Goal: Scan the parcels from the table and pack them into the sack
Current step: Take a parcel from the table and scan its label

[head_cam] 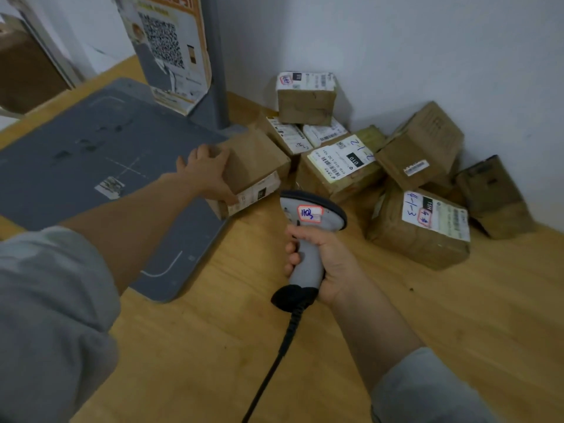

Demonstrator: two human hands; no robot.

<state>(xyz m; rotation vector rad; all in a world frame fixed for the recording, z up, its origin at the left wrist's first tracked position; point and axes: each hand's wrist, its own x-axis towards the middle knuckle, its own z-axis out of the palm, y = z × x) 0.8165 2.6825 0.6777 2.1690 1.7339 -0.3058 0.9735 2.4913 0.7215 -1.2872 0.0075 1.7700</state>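
My left hand [207, 172] grips the near left side of a brown cardboard parcel [256, 166] that rests on the right edge of a grey pad [100, 148]. Its white label faces the front. My right hand [323, 264] holds a grey handheld scanner [311, 221] by the handle, its head just in front of that parcel's label. A black cable runs down from the scanner. Several more taped parcels lie piled against the wall, among them one marked 2-1-2 [338, 166] and one marked 4-1-3 [421, 230]. No sack is in view.
The wooden table [457, 315] stretches to the right and front. A grey post [218, 62] with a QR poster [171, 47] stands behind the pad. The white wall [427, 50] closes off the back. My grey sleeves fill the lower corners.
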